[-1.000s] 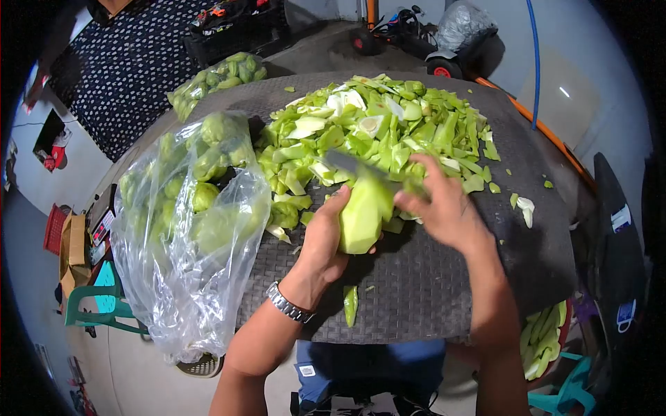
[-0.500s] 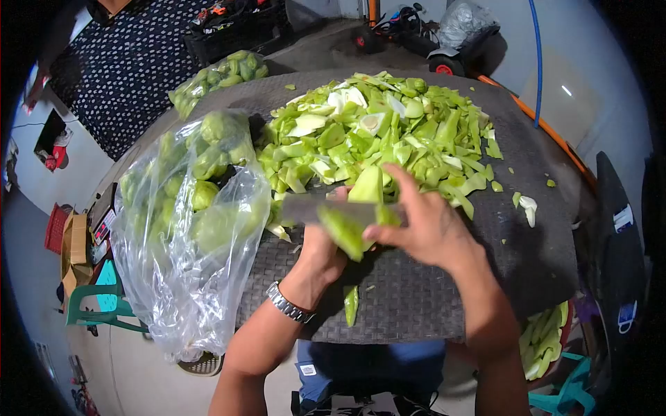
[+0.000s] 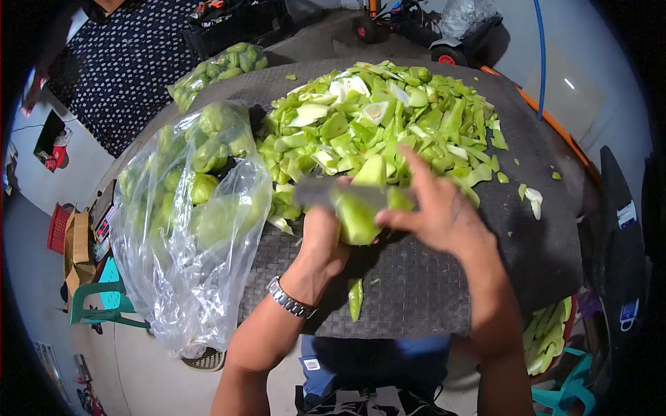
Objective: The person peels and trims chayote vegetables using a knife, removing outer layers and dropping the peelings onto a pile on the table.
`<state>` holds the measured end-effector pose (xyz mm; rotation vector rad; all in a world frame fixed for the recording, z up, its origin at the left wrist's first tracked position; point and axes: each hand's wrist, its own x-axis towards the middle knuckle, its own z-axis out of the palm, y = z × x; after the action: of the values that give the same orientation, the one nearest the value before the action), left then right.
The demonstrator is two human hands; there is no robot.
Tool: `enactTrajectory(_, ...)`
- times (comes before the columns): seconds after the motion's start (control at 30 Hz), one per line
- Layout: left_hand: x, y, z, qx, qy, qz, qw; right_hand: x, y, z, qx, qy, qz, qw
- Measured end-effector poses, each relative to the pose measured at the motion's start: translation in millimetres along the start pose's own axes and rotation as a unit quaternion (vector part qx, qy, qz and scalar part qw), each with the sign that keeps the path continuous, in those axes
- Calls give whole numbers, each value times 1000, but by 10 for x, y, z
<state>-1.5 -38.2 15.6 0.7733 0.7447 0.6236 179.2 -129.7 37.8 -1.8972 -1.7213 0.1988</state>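
gourd (image 3: 371,171), pale green and tapered, sits in the left hand (image 3: 320,236), curled round its left side above the near middle of the dark woven surface (image 3: 423,298). the right hand (image 3: 444,215), forefinger stretched out and thumb bent in, seems to grip the flat grey-bladed knife (image 3: 312,192); the handle is hidden. judging by its bare flesh, paring of this one looks well on, though blurred green skin may remain. the large heap of green-and-white parings (image 3: 388,118) on the far side suggests many done; whole green gourds (image 3: 205,187) are left in the clear plastic bag (image 3: 194,291). a second ago the blade was at the gourd's far end; now it lies crosswise over its middle.
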Motion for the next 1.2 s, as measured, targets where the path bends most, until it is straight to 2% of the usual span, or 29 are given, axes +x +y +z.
enactTrajectory(0.03, 57, 42, -36, 1, -40, -42, 998, 10, 159, -53, -12, 32, 28, 999)
enactTrajectory(0.07, 26, 50, 2, 5, -44, -24, 999, 36, 285, -139, 5, 53, 44, 998)
enactTrajectory(0.13, 8, 64, 3, 0, -56, -29, 998, 59, 325, -276, 32, 27, 129, 991)
enactTrajectory(0.23, 79, -24, -94, -14, -46, -56, 997, 19, 54, -82, 1, 29, 5, 1000)
enactTrajectory(0.27, 111, -55, -107, -34, -62, -39, 997, -19, -135, -112, 20, -57, 17, 998)
enactTrajectory(0.3, 125, -62, -85, -55, -77, -23, 995, -22, -129, 5, -33, 21, -78, 996)
enactTrajectory(0.33, 110, -57, -66, -75, -91, -9, 993, -29, -115, 22, -38, 35, -68, 996)
enactTrajectory(0.37, 19, -47, -61, 1, -31, -4, 1000, -35, -100, 40, -42, 48, -59, 996)
enactTrajectory(0.4, 60, -40, -75, -15, -30, -29, 999, 4, -43, -89, -1, -2, 51, 999)
enactTrajectory(0.43, 60, -20, -77, -16, -66, -27, 997, 67, 83, -179, 7, 21, 91, 996)
enactTrajectory(0.47, 59, 4, -69, -17, -103, -25, 994, 91, 164, -366, 36, -13, 201, 979)
enactTrajectory(0.53, 40, 36, -33, -23, -109, -46, 993, 77, 371, -427, -10, 55, 277, 959)
enactTrajectory(0.63, 15, 79, 30, 28, -129, -23, 991, 26, 409, -370, -99, 101, 274, 951)
enactTrajectory(0.7, -76, 159, 49, 59, -141, -33, 988, 3, 341, -319, -38, 85, 231, 968)
enactTrajectory(0.77, -93, 132, 73, 122, -210, 2, 970, -40, 450, -170, 10, 76, 167, 983)
enactTrajectory(0.8, -100, 123, 80, 154, -244, 19, 957, -38, 420, -160, 111, 45, 194, 974)
enactTrajectory(0.87, -114, 106, 81, 286, -328, 36, 900, -6, 318, -145, 307, -20, 240, 921)
enactTrajectory(0.93, -153, 39, 139, 318, -377, 57, 868, -3, 302, -76, 277, 14, 197, 941)
enactTrajectory(0.97, -147, 4, 156, 316, -381, 62, 867, 11, 343, -26, 241, 31, 172, 955)
enactTrajectory(1.07, -137, 73, 166, 359, -353, 46, 862, -13, 140, -113, 273, 25, 177, 945)
enactTrajectory(1.2, -65, 80, 96, 340, -348, 66, 871, -25, 136, -135, 335, 57, 162, 926)
